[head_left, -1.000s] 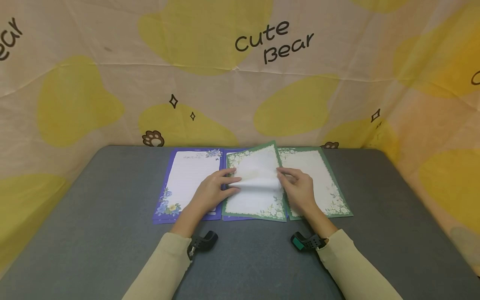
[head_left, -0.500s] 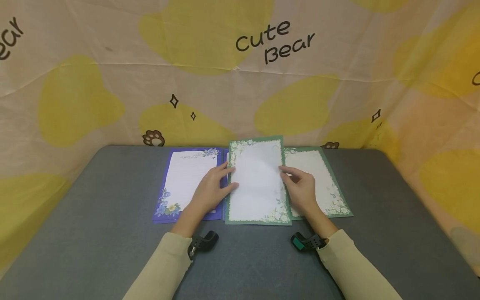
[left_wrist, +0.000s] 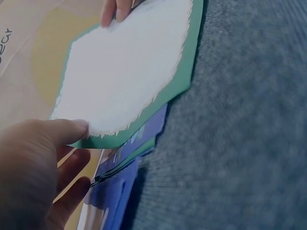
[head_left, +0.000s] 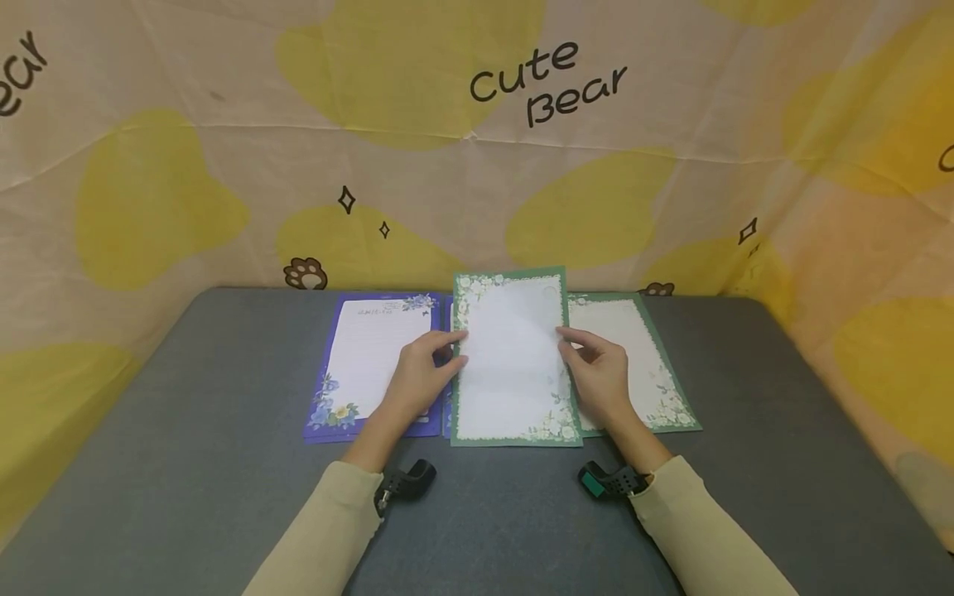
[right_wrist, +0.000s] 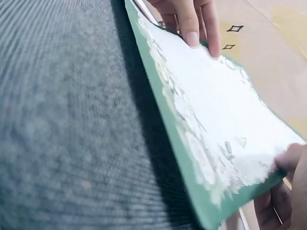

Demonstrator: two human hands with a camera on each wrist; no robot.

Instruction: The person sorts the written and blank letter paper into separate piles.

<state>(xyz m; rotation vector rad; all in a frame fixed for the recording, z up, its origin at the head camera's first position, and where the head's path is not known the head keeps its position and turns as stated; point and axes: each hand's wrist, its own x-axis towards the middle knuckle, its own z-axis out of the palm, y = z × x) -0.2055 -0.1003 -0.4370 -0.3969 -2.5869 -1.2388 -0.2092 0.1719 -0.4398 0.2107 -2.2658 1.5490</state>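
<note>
A green-bordered sheet of letter paper (head_left: pixel 510 372) with white flowers is raised above the middle pile, its far edge tilted up. My left hand (head_left: pixel 421 377) pinches its left edge, thumb on top and fingers beneath, as the left wrist view shows. At its right edge my right hand (head_left: pixel 599 377) pinches it too, with the thumb (right_wrist: pixel 290 158) on the face. Below the sheet, purple-edged paper (left_wrist: pixel 156 125) with a green edge under it peeks out; most of that pile is hidden.
To the left lies purple-bordered letter paper (head_left: pixel 373 364) with blue flowers. Another green-bordered sheet (head_left: pixel 633 360) lies on the right, partly covered by the right hand. All rest on a dark grey table (head_left: pixel 507 530) before a printed cloth backdrop (head_left: pixel 417 199).
The green-bordered sheet, bent and slanted at first, has been straightened and lifted toward me over the middle pile. My left fingers have shifted from its face to its left edge.
</note>
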